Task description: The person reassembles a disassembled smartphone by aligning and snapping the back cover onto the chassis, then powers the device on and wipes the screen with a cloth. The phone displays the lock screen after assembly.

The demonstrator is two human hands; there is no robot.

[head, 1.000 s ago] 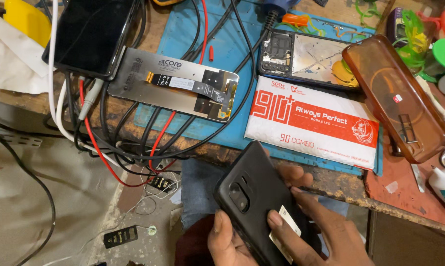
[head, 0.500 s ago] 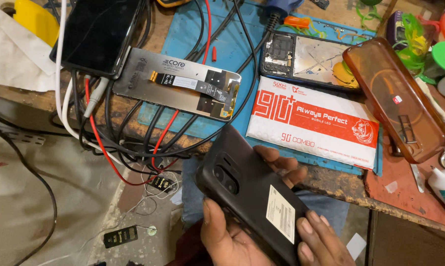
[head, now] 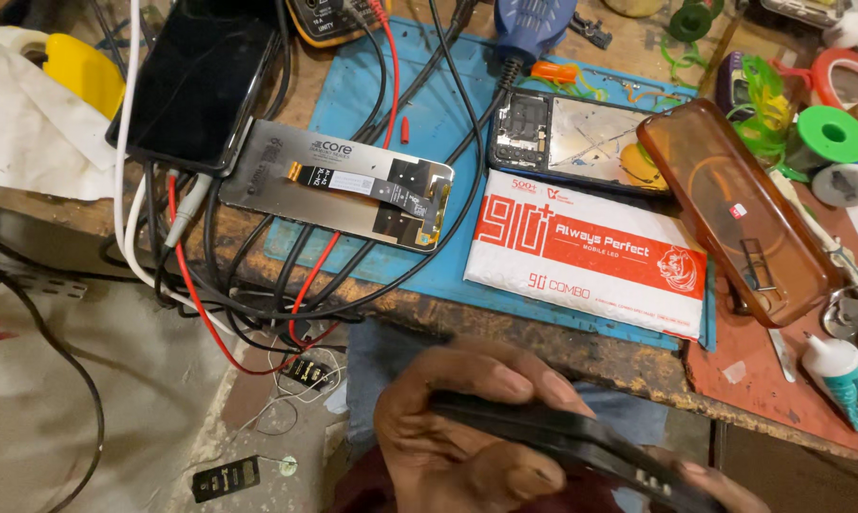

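Note:
My left hand [head: 467, 427] grips a black phone back cover [head: 581, 445], seen almost edge-on at the bottom of the head view, below the bench's front edge. Its fingers curl over the cover's upper edge and the thumb lies beneath. Only a sliver of my right hand [head: 725, 486] shows at the bottom edge, against the cover's right end. On the bench above lie a grey display panel [head: 343, 185] with a flex strip, an opened phone frame [head: 572, 138] and a white and red padded packet [head: 591, 256].
A blue mat [head: 419, 114] covers the bench middle, crossed by black and red cables [head: 258, 304] that hang over the front edge. A black phone [head: 196, 81] lies at left, a brown translucent case [head: 738, 209] at right, with a green spool [head: 828, 133] and a glue bottle [head: 838, 370].
The cover has turned from showing its flat inner face to nearly edge-on. My left hand has wrapped over its top edge, and my right hand has dropped almost out of view.

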